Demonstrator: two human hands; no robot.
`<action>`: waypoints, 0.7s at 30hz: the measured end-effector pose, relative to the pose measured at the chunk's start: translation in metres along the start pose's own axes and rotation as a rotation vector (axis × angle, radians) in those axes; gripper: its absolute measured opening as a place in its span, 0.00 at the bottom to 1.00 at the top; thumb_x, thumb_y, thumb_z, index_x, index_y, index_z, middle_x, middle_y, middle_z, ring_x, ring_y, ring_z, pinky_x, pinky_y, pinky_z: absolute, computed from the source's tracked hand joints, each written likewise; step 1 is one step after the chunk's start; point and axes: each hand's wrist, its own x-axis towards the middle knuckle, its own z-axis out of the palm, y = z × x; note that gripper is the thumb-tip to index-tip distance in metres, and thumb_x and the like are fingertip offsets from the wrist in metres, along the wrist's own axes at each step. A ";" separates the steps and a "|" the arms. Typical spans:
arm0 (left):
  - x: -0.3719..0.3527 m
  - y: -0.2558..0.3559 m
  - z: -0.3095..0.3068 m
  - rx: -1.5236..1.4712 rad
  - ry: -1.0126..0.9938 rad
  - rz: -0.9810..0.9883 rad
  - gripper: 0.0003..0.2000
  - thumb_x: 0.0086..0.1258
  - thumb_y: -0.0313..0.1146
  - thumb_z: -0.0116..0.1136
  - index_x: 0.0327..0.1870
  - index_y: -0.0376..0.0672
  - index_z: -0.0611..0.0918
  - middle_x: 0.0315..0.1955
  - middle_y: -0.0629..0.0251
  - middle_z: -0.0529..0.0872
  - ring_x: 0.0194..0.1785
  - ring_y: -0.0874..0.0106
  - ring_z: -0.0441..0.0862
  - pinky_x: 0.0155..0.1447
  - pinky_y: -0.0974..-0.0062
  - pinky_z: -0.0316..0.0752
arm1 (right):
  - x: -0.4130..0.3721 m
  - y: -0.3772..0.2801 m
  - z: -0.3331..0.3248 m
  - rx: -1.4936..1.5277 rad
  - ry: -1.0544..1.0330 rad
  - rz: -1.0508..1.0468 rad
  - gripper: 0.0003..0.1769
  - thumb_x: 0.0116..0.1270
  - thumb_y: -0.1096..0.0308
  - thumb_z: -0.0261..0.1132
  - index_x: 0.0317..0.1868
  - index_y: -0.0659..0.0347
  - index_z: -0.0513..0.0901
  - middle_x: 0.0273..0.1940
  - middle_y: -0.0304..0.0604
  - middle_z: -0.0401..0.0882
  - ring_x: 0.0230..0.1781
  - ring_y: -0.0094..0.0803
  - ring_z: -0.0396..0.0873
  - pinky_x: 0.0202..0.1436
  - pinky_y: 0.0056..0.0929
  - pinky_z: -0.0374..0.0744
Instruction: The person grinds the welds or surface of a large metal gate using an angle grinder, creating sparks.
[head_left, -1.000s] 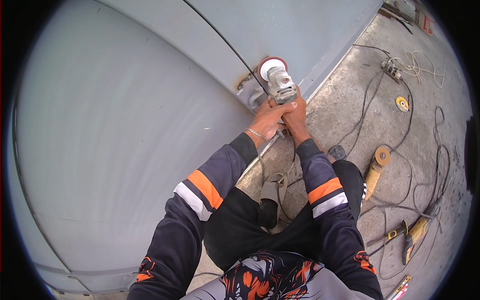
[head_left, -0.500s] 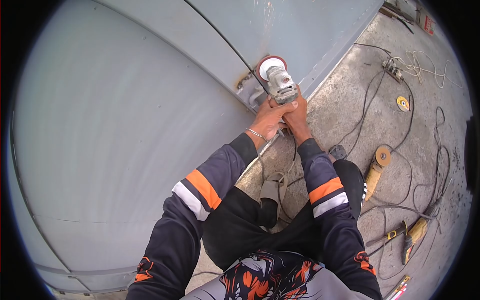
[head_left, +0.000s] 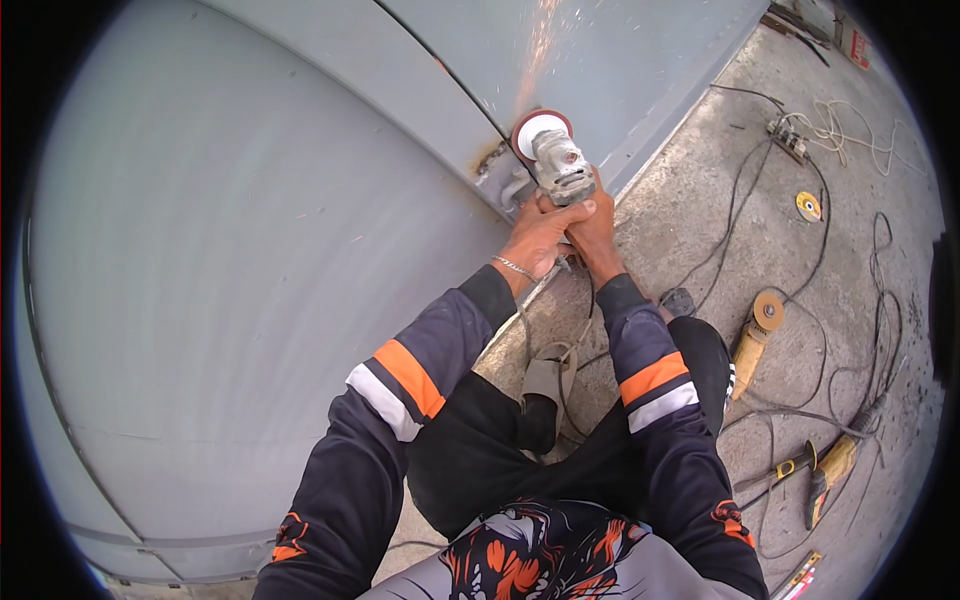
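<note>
Gripped with the left hand (head_left: 537, 240), closed around the rear of a worn gray angle grinder (head_left: 564, 168), and with the right hand (head_left: 597, 232), wrapped around the same end from the other side. Overlapped the hands there, with the left thumb laid across toward the right hand and some fingers hidden from view. Wore a silver chain bracelet (head_left: 513, 267) on the left wrist (just past the dark cuff). Held the red-rimmed, white-centered abrasive disc (head_left: 541, 135) at the gray metal panel (head_left: 620, 70), beside the dark seam (head_left: 450, 73) and near a rust-stained patch (head_left: 489, 157). Sent orange sparks (head_left: 543, 48) streaming from the disc toward the top of the view. Reached forward in navy sleeves banded orange and white, over bent legs in black trousers (head_left: 465, 455). Had a yellow angle grinder (head_left: 751, 345) with a tan disc on the concrete floor (head_left: 665, 235), off to the right, and another yellow power tool (head_left: 832, 475) farther out, among dark cables (head_left: 881, 300). Had also a loose yellow-ringed disc (head_left: 808, 207) lying flat beside a cable, below a socket block (head_left: 787, 138) and a tangled white cord (head_left: 833, 132).
</note>
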 end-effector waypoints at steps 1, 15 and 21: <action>0.001 -0.001 -0.002 0.003 -0.009 -0.001 0.41 0.73 0.33 0.76 0.82 0.45 0.62 0.76 0.57 0.72 0.80 0.54 0.69 0.70 0.30 0.75 | 0.000 0.000 0.001 -0.015 0.007 0.000 0.36 0.54 0.50 0.85 0.55 0.64 0.79 0.40 0.56 0.92 0.43 0.55 0.93 0.46 0.45 0.87; 0.000 0.002 0.001 0.050 0.023 -0.022 0.42 0.72 0.34 0.76 0.82 0.45 0.62 0.77 0.56 0.70 0.81 0.53 0.67 0.70 0.30 0.74 | 0.002 -0.001 -0.001 -0.013 -0.014 0.021 0.39 0.53 0.49 0.85 0.57 0.64 0.79 0.41 0.57 0.92 0.44 0.55 0.93 0.47 0.45 0.87; 0.003 -0.001 -0.003 0.032 0.020 -0.032 0.43 0.72 0.34 0.77 0.83 0.46 0.61 0.77 0.56 0.69 0.82 0.53 0.66 0.71 0.28 0.73 | 0.000 -0.008 0.000 -0.029 0.004 0.024 0.38 0.53 0.52 0.85 0.57 0.65 0.79 0.41 0.58 0.92 0.44 0.55 0.93 0.47 0.44 0.87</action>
